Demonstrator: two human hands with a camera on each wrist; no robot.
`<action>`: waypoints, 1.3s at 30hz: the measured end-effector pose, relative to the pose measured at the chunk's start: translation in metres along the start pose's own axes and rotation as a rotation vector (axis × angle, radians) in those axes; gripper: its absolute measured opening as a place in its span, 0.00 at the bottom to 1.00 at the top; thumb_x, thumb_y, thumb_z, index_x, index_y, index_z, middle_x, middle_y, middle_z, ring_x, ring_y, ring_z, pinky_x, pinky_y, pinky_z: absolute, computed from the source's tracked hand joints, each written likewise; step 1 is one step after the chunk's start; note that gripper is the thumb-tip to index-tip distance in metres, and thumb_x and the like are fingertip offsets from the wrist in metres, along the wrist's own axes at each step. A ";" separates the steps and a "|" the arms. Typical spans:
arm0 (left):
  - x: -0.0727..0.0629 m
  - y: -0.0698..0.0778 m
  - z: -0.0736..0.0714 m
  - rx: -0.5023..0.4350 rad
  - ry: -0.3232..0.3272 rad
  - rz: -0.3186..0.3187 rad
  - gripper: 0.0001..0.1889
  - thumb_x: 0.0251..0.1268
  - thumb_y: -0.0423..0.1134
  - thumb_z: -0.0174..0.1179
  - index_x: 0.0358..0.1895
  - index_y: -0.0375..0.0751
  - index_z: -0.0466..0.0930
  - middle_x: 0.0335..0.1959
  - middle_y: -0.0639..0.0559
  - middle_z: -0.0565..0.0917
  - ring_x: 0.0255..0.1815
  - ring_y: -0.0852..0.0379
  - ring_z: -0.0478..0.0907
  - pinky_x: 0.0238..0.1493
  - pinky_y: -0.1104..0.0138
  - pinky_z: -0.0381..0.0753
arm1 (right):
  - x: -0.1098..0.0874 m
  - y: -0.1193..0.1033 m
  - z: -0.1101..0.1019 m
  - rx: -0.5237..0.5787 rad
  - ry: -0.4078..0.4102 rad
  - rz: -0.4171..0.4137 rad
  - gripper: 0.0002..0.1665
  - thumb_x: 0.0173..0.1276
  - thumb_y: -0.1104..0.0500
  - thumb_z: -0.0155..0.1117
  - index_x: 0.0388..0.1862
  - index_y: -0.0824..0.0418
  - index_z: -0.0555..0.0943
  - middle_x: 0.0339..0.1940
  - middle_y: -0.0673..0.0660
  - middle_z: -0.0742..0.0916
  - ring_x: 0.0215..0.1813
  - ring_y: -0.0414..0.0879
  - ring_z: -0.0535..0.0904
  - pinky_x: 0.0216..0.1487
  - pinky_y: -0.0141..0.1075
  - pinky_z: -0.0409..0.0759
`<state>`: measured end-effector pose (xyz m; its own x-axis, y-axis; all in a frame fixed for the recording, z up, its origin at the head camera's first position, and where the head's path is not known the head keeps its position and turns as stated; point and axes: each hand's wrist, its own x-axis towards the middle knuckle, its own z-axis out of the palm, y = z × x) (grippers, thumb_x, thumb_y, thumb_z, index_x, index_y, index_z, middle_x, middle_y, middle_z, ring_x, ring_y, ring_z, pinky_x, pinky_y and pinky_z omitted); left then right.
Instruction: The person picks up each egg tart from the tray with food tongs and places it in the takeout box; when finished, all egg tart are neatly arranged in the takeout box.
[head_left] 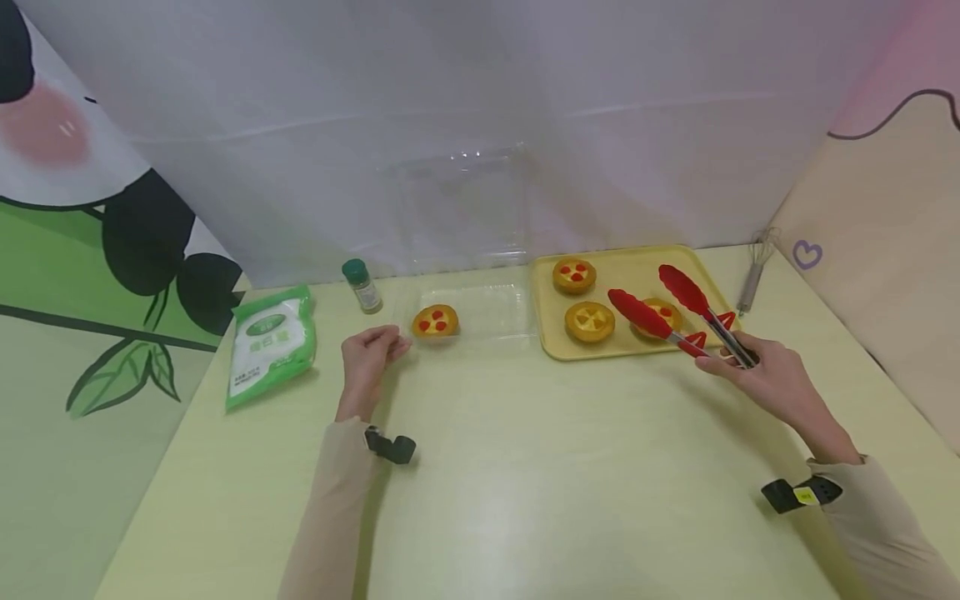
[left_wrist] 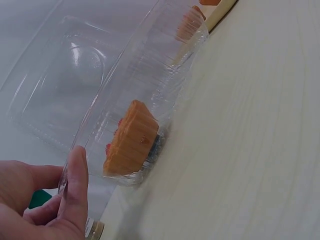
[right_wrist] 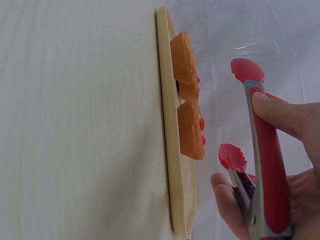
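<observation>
My left hand pinches the near left rim of a clear plastic clamshell box, its lid standing up at the back. One egg tart with red pieces on top sits at the box's left end. My right hand grips red-tipped tongs by the handles, thumb on one arm. The tongs' tips are spread apart above the yellow tray, with nothing between them. On that tray lie a tart at the back, another tart in front, and a third tart partly hidden under the tongs.
At the left lies a green and white bag. A small green-capped jar stands behind my left hand. The whisk is at the back right, beside the tray. A pale curtain hangs along the table's back edge.
</observation>
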<state>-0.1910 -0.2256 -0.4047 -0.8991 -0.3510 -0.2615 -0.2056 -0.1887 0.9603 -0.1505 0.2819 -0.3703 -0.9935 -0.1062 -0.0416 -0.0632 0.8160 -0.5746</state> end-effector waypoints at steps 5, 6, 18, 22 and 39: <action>-0.001 0.001 0.001 0.009 0.015 -0.013 0.19 0.71 0.31 0.55 0.59 0.21 0.72 0.25 0.54 0.81 0.26 0.66 0.84 0.42 0.75 0.86 | -0.005 0.011 -0.001 -0.024 0.028 -0.012 0.27 0.67 0.41 0.64 0.36 0.65 0.73 0.24 0.55 0.77 0.25 0.45 0.65 0.21 0.33 0.58; -0.001 0.001 0.001 0.011 0.017 -0.014 0.19 0.71 0.31 0.55 0.60 0.21 0.72 0.26 0.54 0.80 0.27 0.66 0.84 0.42 0.75 0.86 | -0.006 0.013 -0.001 -0.031 0.031 -0.014 0.26 0.67 0.41 0.64 0.34 0.63 0.72 0.22 0.54 0.75 0.25 0.44 0.65 0.21 0.33 0.58; 0.001 0.003 0.001 0.006 0.023 -0.008 0.19 0.71 0.31 0.56 0.59 0.21 0.72 0.26 0.53 0.80 0.27 0.66 0.84 0.43 0.74 0.86 | -0.008 0.025 0.002 -0.060 0.026 -0.016 0.27 0.64 0.41 0.68 0.36 0.64 0.73 0.26 0.55 0.84 0.25 0.45 0.70 0.19 0.32 0.62; 0.001 0.003 0.001 0.012 0.025 -0.006 0.19 0.71 0.32 0.56 0.59 0.22 0.72 0.26 0.54 0.81 0.26 0.66 0.84 0.42 0.74 0.86 | -0.005 0.027 0.004 -0.082 0.010 -0.022 0.33 0.63 0.41 0.68 0.46 0.71 0.75 0.27 0.56 0.84 0.24 0.46 0.70 0.19 0.33 0.63; 0.000 0.001 0.003 0.021 0.029 -0.042 0.19 0.71 0.33 0.57 0.60 0.25 0.73 0.31 0.51 0.81 0.28 0.64 0.83 0.43 0.74 0.86 | -0.004 0.022 0.004 -0.150 0.006 -0.006 0.45 0.67 0.43 0.65 0.64 0.80 0.68 0.13 0.48 0.62 0.17 0.43 0.58 0.14 0.30 0.56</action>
<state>-0.1919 -0.2232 -0.4033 -0.8779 -0.3699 -0.3039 -0.2511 -0.1847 0.9502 -0.1472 0.2982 -0.3865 -0.9936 -0.1079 -0.0335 -0.0816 0.8910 -0.4467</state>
